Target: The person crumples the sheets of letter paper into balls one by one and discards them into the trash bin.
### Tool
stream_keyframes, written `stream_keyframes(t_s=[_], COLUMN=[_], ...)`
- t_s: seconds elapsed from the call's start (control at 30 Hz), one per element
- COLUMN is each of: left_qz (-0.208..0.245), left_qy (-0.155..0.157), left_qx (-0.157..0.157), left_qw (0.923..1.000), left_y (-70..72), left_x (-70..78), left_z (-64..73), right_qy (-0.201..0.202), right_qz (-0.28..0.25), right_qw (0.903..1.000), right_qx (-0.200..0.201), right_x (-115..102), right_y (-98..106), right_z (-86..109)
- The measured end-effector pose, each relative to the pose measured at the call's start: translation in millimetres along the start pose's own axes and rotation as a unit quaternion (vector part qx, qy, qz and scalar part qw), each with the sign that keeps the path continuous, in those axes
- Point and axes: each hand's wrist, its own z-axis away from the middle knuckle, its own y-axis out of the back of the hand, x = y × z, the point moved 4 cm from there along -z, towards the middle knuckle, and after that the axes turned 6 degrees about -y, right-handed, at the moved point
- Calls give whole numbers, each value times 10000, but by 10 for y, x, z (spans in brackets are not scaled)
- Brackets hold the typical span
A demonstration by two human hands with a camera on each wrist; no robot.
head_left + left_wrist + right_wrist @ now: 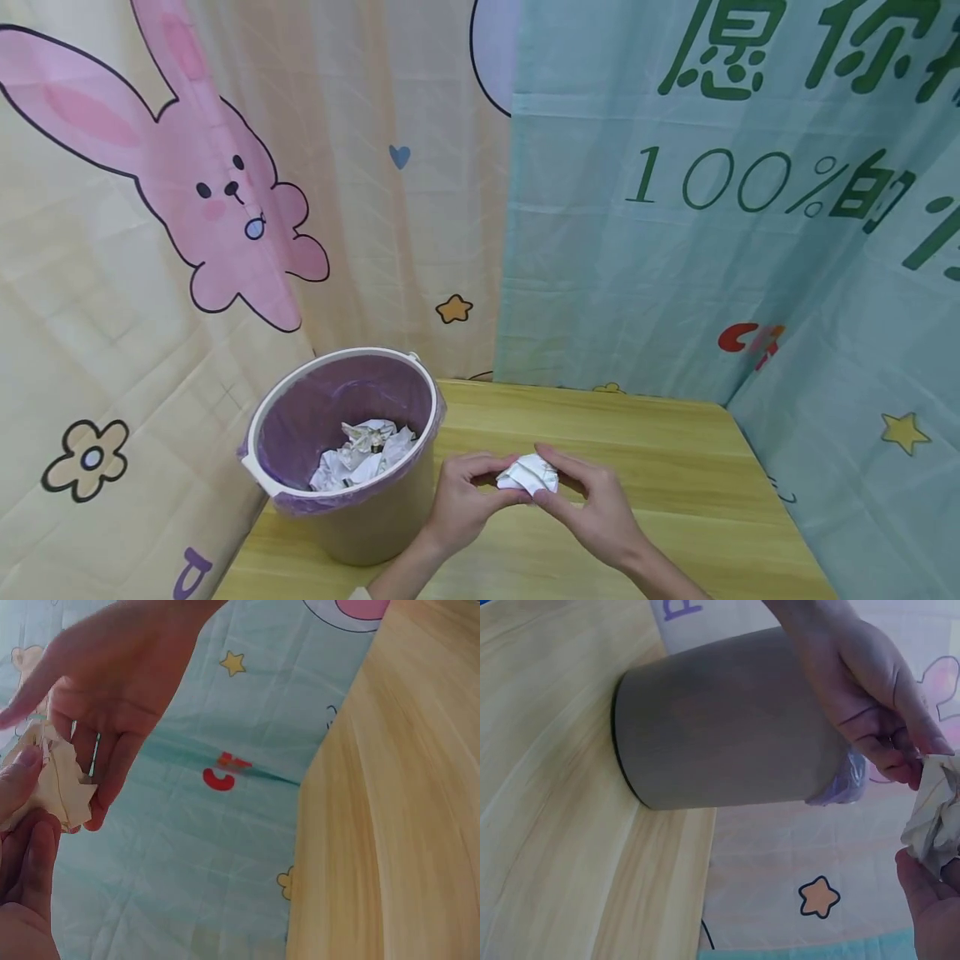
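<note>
A crumpled piece of white paper tissue [528, 473] is held between both hands above the table. My left hand [467, 502] pinches its left side between thumb and fingers. On the opposite side, my right hand [602, 510] grips it with thumb and forefinger. The left wrist view shows the folded, ragged edges of the tissue [61, 787], with the right hand [124, 682] behind it. In the right wrist view the tissue [934, 814] is partly cut off by the frame edge. Left of the hands stands a bin [378, 525] lined with a purple bag [300, 425].
Inside the bin lie several crumpled white tissues [363, 454], some with dark or brownish marks. The bin stands on a light wooden table [675, 467], close beside the left hand. Printed curtains [420, 233] hang behind and around the table.
</note>
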Motion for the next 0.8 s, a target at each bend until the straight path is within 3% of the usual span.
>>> stream_keyframes(t_s=[0.13,0.37,0.63,0.8], left_qz=[-71,105,109,460], left_qy=[-284,-625,-911,-904], left_qx=[-385,-1266,-1453,-1532], left_qw=[9988,9899,9851,9830], left_y=[13,40,39,44], left_x=[22,27,-29,-48], left_z=[-14,-36,-25,-43], right_qy=[-495,-890,-1391,-1270], right_qz=[129,-442,-1030,-1290], right_qw=[9985,9928,9827,9814], right_qx=[-176,-671,-660,-640], right_x=[-23,36,82,127], right_y=[-9,-3,-8,-36], right_z=[-19,-20,-22,2])
